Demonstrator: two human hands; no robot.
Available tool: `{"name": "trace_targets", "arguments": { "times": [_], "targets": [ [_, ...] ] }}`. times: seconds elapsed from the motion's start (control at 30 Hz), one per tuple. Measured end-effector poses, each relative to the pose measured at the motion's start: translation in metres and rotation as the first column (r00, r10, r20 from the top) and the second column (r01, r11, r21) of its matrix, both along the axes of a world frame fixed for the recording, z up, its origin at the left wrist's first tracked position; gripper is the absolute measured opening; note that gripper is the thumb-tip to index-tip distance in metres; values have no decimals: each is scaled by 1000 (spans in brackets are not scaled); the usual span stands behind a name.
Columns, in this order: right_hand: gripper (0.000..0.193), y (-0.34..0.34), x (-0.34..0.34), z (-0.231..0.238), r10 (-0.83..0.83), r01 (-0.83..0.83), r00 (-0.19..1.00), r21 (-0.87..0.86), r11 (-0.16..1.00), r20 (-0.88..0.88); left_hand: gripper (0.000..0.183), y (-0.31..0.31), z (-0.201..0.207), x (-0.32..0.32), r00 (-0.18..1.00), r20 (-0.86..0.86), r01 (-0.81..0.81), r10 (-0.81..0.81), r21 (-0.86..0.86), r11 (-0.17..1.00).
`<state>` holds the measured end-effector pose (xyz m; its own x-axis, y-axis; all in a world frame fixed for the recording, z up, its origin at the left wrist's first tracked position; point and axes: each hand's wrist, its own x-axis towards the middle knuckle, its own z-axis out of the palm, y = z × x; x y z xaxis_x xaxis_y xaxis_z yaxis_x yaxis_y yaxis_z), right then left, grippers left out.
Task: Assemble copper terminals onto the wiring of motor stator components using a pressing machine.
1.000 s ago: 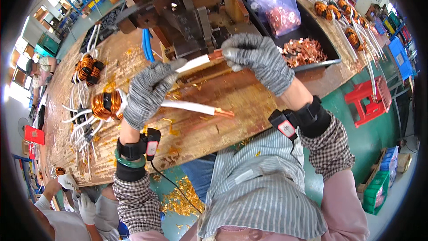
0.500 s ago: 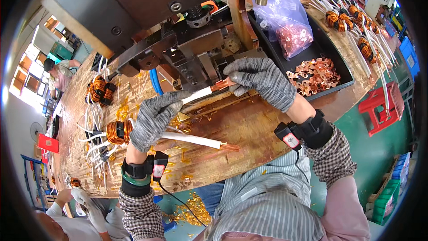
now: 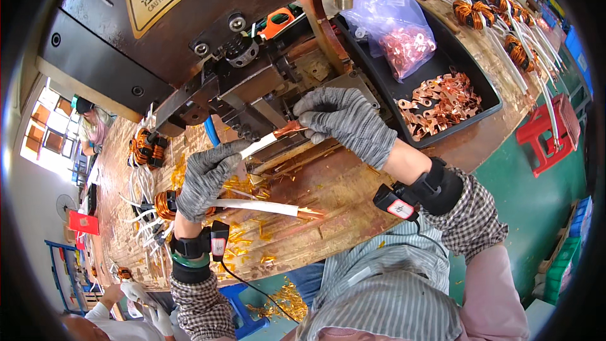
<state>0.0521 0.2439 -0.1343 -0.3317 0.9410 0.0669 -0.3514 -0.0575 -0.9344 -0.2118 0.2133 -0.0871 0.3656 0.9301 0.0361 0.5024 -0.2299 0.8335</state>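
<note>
My left hand (image 3: pixel 209 180), in a grey knit glove, pinches a white-sleeved wire (image 3: pixel 260 145) slanting up to the right. At the wire's far end is a copper terminal lug (image 3: pixel 288 129), which the gloved fingers of my right hand (image 3: pixel 350 125) grip. Both hands are just in front of the dark metal press (image 3: pixel 243 110), with the lug close to its tooling; whether they touch I cannot tell. Under my left hand sits a copper-wound coil (image 3: pixel 165 204). A second white lead (image 3: pixel 255 204) from it ends in bare copper strands (image 3: pixel 310 213).
To the right, a black tray (image 3: pixel 435 134) holds loose copper lugs (image 3: pixel 442 104) and a plastic bag of lugs (image 3: pixel 404 44). More coils (image 3: pixel 473 14) with white leads lie beyond. Yellow scraps litter the wooden table (image 3: pixel 353 196). A red stool (image 3: pixel 546 136) stands right; other people work at left.
The view has tilted and shifted, showing more of the press's upper body. Both hands keep their hold on the wire and lug, with little visible movement relative to the press.
</note>
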Motion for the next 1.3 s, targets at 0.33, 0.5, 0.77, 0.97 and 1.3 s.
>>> {"name": "trace_targets", "arguments": {
  "times": [0.33, 0.5, 0.77, 0.97, 1.3],
  "targets": [
    [12, 7, -5, -1, -56, 55, 998, -15, 998, -24, 29, -1, -2, -3, 997, 27, -69, 71, -61, 996],
    [10, 16, -9, -2, -78, 79, 997, -26, 997, 22, 26, 3, 0, -9, 991, -9, -131, 131, -83, 988],
    [8, 20, -10, -4, -148, 147, 988, 31, 989, 31, 26, 5, 4, -8, 986, -19, -167, 166, -116, 979],
    [8, 23, 0, -5, -83, 68, 983, 94, 993, 164, 25, 4, 3, -10, 979, 25, -197, 203, -151, 969],
    [12, 22, 6, -3, -150, 125, 973, 145, 982, 178, 25, 3, 4, -8, 983, 0, -183, 184, -114, 977]
  ]
}}
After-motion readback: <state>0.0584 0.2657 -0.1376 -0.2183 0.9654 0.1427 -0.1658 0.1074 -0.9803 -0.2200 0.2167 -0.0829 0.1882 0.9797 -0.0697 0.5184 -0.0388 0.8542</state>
